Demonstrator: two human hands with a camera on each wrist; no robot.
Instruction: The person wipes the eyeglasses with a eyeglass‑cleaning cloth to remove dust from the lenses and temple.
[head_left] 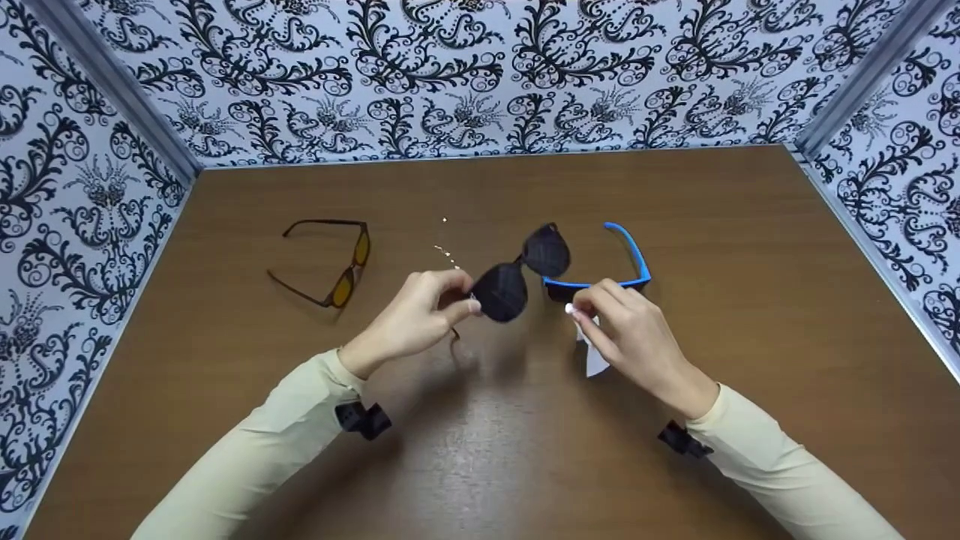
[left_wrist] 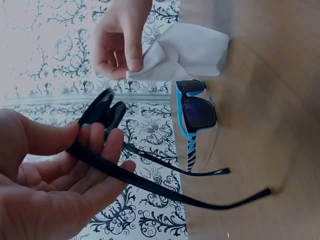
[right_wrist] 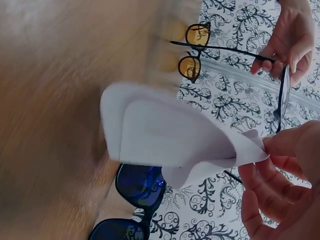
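Clock refs per head view, 12 = away from the person.

Walls (head_left: 480, 75): white, black scroll print, at 12, 9 and 3. Table (head_left: 480, 465): brown wood grain. Sleeves (head_left: 247, 450): pale cream, in from 7 and 5, a black wrist unit (head_left: 364, 420) on each.

Left hand (head_left: 412, 313): pinching the black sunglasses (head_left: 502, 291) at the outer edge of one lens, near the hinge, thumb against fingers. Sunglasses are up off the table, arms unfolded, front running from the fingertips toward 2 o'clock. Tiny pale mark on the lens by the thumb; too small to read. From the right hand they sit at 10, near, with a gap.

Right hand (head_left: 634, 337): thumb and index finger gripping one corner of the white cloth (right_wrist: 160, 130); rest of it hangs loose, toward 8 from that hand.

Blue-and-black sunglasses (left_wrist: 199, 112): on the table, just past the right hand at 11, lenses toward 6. Black-and-white stripes on one arm plus light-blue lettering-like marks; can't make them out.

Amber-lens glasses (head_left: 343, 289): on the table at 10 from the left hand, apart from it, arms open toward 9.

Gold specks (head_left: 446, 253): short line at 1 from the left hand; can't tell what they are.
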